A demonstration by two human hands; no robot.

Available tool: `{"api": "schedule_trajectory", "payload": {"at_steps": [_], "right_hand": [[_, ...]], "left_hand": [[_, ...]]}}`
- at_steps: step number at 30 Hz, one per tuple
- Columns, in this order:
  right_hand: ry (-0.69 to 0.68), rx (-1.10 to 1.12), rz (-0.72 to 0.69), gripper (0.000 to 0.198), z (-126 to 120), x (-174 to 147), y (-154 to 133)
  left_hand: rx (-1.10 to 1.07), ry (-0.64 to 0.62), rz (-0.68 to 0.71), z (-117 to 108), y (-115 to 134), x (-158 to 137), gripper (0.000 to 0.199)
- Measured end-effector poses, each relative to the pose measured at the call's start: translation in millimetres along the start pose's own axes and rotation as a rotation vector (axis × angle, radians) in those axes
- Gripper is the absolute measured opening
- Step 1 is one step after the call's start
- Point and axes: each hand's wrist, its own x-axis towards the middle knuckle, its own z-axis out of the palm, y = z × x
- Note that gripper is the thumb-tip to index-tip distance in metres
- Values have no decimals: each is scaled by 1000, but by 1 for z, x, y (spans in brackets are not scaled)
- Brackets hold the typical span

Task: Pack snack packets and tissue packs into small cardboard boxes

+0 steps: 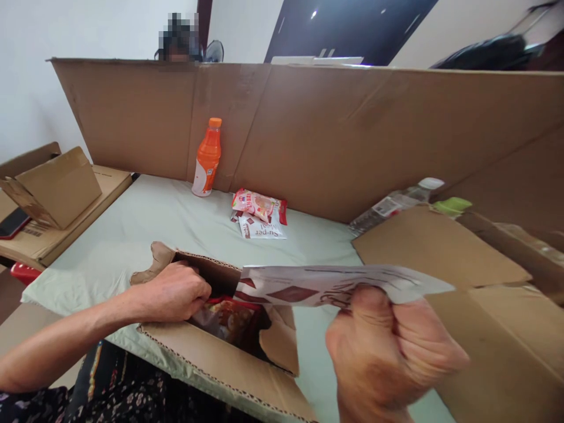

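My right hand [388, 346] is closed around a white sachet [291, 286] with brown diamond shapes, holding it flat above the right end of an open cardboard box [220, 361]. At the box's left end, my left hand [178, 291] is curled closed over the opening. Its fingertips are out of sight, so I cannot make out what they grip. Just beside those fingers, inside the box, lies a snack packet [231, 320] with a red edge and a clear front. Part of the box's inside is hidden by my hand and the sachet.
An orange drink bottle [208, 158] stands by the tall cardboard panel [330, 129]. Snack packets [259, 211] lie nearby on the pale green cloth [167, 217]. A clear bottle [392, 205] leans at right behind a larger carton [440, 247]. A person [178, 41] is beyond the panel.
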Motion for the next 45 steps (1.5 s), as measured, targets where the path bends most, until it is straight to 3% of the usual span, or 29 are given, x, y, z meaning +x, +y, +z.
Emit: {"api": "schedule_trajectory", "payload": {"at_steps": [3, 5, 8, 10, 13, 18, 22, 25, 27, 29, 31, 33, 35, 40, 45], "right_hand": [[200, -128, -159, 15, 7, -1, -6], [124, -291, -271, 15, 10, -5, -8], [-187, -344, -377, 16, 15, -10, -10], [-379, -302, -374, 22, 18, -9, -11], [-508, -276, -278, 26, 19, -3, -12], [-514, -314, -193, 27, 19, 4, -11], [-501, -342, -239, 29, 23, -2, -7], [-568, -259, -255, 25, 26, -6, -6], [-722, -190, -225, 25, 29, -7, -7], [-972, -164, -187, 30, 33, -6, -7], [-1220, -192, -152, 31, 36, -6, -7], [-1371, -240, -133, 30, 38, -5, -7], [-1383, -252, -126, 27, 36, -5, -6], [-1201, -135, -127, 30, 22, -6, -5], [-1177, -122, -107, 28, 14, -6, -10]], "left_hand": [[36, 37, 40, 4, 1, -3, 24], [50, 58, 64, 6, 2, -5, 21], [69, 66, 85, 7, 3, -6, 20], [95, 71, 95, 7, 5, -8, 24], [150, 110, 139, 6, 10, -12, 24], [227, 120, 182, 8, 17, -19, 18], [219, 91, 128, 9, 16, -21, 17], [212, 104, 83, 9, 14, -20, 17], [211, 130, 107, 9, 15, -20, 18], [206, 163, 155, 9, 17, -21, 20], [195, 175, 201, 8, 20, -21, 20], [182, 184, 208, 7, 22, -21, 19], [179, 200, 186, 6, 23, -22, 18], [146, 249, 139, 7, 20, -22, 19], [91, 172, 130, 10, 15, -16, 21]]}}
